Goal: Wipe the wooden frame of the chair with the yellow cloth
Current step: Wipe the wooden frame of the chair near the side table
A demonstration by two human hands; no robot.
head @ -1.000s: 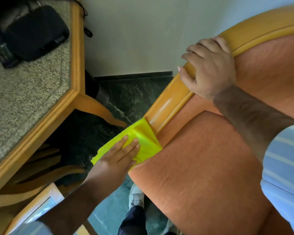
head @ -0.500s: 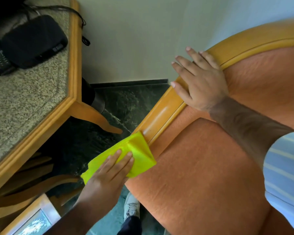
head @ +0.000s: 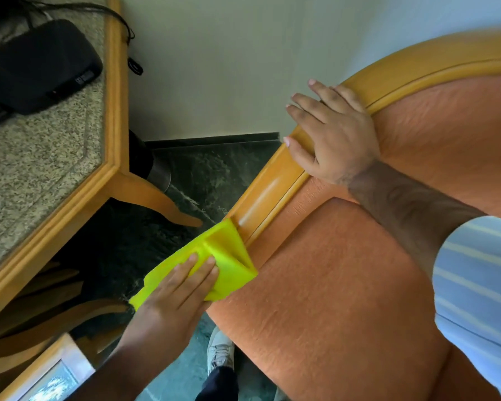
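The chair's curved wooden frame (head: pixel 268 192) runs from the lower middle up to the top right, around orange upholstery (head: pixel 344 285). My left hand (head: pixel 177 299) presses the yellow cloth (head: pixel 229 256) flat against the lower end of the frame, fingers spread over it. The cloth is folded and hides that end of the wood. My right hand (head: pixel 333 134) rests on the frame higher up, palm down, fingers extended and apart over the rail, holding nothing.
A wood-edged table with a speckled stone top (head: pixel 41 157) stands at the left, with a black box (head: pixel 38 65) and cables on it. Its curved leg (head: pixel 162 201) reaches toward the chair. Dark green floor (head: pixel 209 169) lies between; my shoe (head: pixel 220 351) is below.
My right hand has loosened from gripping the rail to lying flat with straight fingers. My left hand and the cloth have stayed at the lower end of the frame, shifting slightly down.
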